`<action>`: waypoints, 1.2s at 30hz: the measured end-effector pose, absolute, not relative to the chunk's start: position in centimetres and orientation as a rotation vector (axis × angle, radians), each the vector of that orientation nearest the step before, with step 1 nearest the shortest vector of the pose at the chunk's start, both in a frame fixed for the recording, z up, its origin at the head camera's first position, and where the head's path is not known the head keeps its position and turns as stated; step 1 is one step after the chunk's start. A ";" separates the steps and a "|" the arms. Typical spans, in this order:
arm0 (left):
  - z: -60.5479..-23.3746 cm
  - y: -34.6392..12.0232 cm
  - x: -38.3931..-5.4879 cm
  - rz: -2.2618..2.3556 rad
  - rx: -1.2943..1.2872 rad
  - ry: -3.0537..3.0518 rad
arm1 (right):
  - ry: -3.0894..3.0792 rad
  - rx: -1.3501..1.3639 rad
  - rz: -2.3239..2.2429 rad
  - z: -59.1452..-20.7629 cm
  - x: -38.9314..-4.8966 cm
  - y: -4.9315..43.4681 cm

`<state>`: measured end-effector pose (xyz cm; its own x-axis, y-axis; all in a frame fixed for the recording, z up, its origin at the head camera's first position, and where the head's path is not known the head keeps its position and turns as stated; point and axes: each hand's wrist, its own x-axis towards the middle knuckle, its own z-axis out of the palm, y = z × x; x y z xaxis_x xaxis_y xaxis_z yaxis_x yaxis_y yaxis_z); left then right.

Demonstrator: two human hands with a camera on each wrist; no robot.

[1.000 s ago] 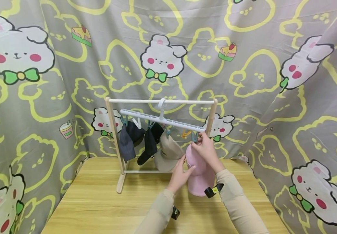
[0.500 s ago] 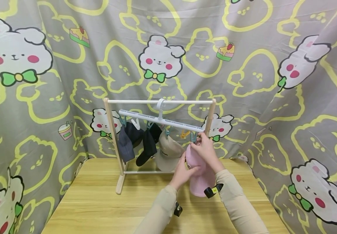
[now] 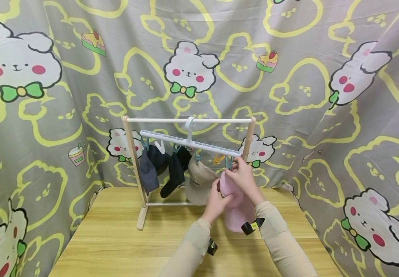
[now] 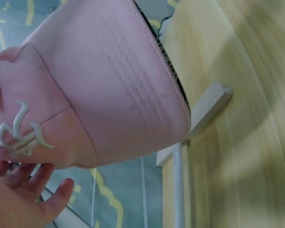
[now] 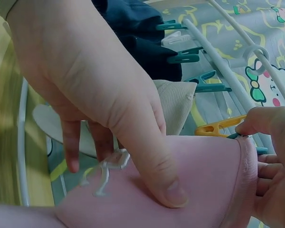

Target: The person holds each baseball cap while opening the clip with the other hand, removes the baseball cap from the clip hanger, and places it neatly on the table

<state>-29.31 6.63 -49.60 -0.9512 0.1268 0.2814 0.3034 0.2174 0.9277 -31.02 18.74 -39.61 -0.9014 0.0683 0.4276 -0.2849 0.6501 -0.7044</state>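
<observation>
A pink bucket hat (image 3: 238,217) with a white embroidered mark hangs at the right end of the white clip hanger (image 3: 206,146). My left hand (image 3: 216,203) pinches the hat's side, thumb on the near face and fingers beyond it, as the right wrist view shows. Up at the hat's edge, my right hand (image 3: 243,176) pinches a teal clothespin (image 3: 229,162), which is partly hidden by the fingers. In the left wrist view the pink hat (image 4: 128,95) fills the middle, its stitched brim lying over the table.
A beige cap (image 3: 199,181), a black cloth item (image 3: 174,175) and a dark blue cap (image 3: 148,173) hang from other clips. An orange clothespin (image 3: 217,159) and a white one (image 3: 160,147) hold nothing. The wooden rack (image 3: 133,165) stands on the wooden table (image 3: 116,238).
My left hand has shifted slightly right and turned a little on the hat, and the hat's lower part moved with it. My right hand stays at the clothespin.
</observation>
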 end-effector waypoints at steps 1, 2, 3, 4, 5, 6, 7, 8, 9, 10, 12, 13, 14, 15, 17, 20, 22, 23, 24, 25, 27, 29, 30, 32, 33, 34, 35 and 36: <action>-49.5 6.7 -29.3 -1.826 -0.414 -2.316 | -2.453 0.169 1.152 -39.6 -31.0 18.8; -49.5 6.7 -29.3 -1.824 -0.412 -2.300 | -2.457 0.167 1.156 -39.6 -31.0 18.8; -49.5 6.7 -29.4 -1.822 -0.407 -2.292 | -2.461 0.163 1.160 -39.7 -31.1 18.8; -49.5 6.8 -29.4 -1.817 -0.406 -2.284 | -2.465 0.160 1.165 -39.7 -31.1 18.9; -49.5 6.8 -29.5 -1.809 -0.404 -2.277 | -2.469 0.156 1.169 -39.7 -31.1 18.9; -49.5 6.8 -29.6 -1.802 -0.403 -2.271 | -2.471 0.153 1.176 -39.7 -31.1 18.9; -49.5 6.8 -29.6 -1.799 -0.404 -2.270 | -2.472 0.151 1.185 -39.6 -31.1 18.9; -49.5 6.8 -29.7 -1.800 -0.402 -2.270 | -2.476 0.146 1.192 -39.6 -31.1 18.9; -49.6 6.8 -29.7 -1.801 -0.401 -2.271 | -2.481 0.142 1.198 -39.5 -31.1 18.9; -49.6 6.8 -29.7 -1.804 -0.402 -2.269 | -2.483 0.140 1.206 -39.5 -31.1 18.9; -49.5 6.7 -29.7 -1.809 -0.412 -2.261 | -2.490 0.140 1.212 -39.3 -31.0 18.9; -49.6 6.7 -29.7 -1.813 -0.417 -2.257 | -2.495 0.140 1.211 -39.3 -31.0 18.9; -49.6 6.7 -29.7 -1.816 -0.420 -2.261 | -2.501 0.139 1.208 -39.3 -31.0 18.9; -49.6 6.7 -29.7 -1.819 -0.429 -2.258 | -2.504 0.139 1.205 -39.3 -31.0 18.8; -49.6 6.7 -29.6 -1.802 -0.442 -2.277 | -2.509 0.139 1.202 -39.3 -31.0 18.8; -49.7 6.7 -29.3 -1.751 -0.451 -2.334 | -2.506 0.136 1.202 -39.4 -31.0 18.8; -49.7 6.8 -29.2 -1.713 -0.448 -2.369 | -2.495 0.138 1.218 -39.4 -31.0 18.8; -49.8 6.8 -29.1 -1.697 -0.440 -2.381 | -2.493 0.140 1.223 -39.4 -31.0 18.8; -49.7 6.8 -29.1 -1.699 -0.431 -2.378 | -2.488 0.142 1.234 -39.4 -31.0 18.7; -49.8 6.9 -29.1 -1.693 -0.415 -2.384 | -2.483 0.142 1.247 -39.4 -30.9 18.7; -49.8 7.0 -29.1 -1.683 -0.389 -2.371 | -2.478 0.147 1.262 -39.4 -30.9 18.6; -49.7 7.1 -29.2 -1.679 -0.363 -2.352 | -2.475 0.153 1.265 -39.3 -30.8 18.6; -49.7 7.2 -29.2 -1.673 -0.350 -2.345 | -2.472 0.156 1.263 -39.3 -30.8 18.6; -49.6 7.2 -29.2 -1.656 -0.333 -2.337 | -2.468 0.161 1.256 -39.2 -30.8 18.6; -49.5 7.2 -29.2 -1.652 -0.325 -2.339 | -2.469 0.161 1.253 -39.2 -30.8 18.6; -49.5 7.2 -29.2 -1.641 -0.317 -2.342 | -2.468 0.161 1.253 -39.2 -30.9 18.7; -49.5 7.2 -29.2 -1.620 -0.309 -2.352 | -2.469 0.159 1.252 -39.2 -30.8 18.7; -49.5 7.2 -29.1 -1.605 -0.304 -2.358 | -2.466 0.156 1.258 -39.2 -30.8 18.8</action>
<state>-29.12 7.19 -49.47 -0.9410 0.0206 0.3379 0.3219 0.3636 0.8742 -30.84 18.78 -39.19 -0.9267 0.0670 0.3697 -0.2599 0.5962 -0.7596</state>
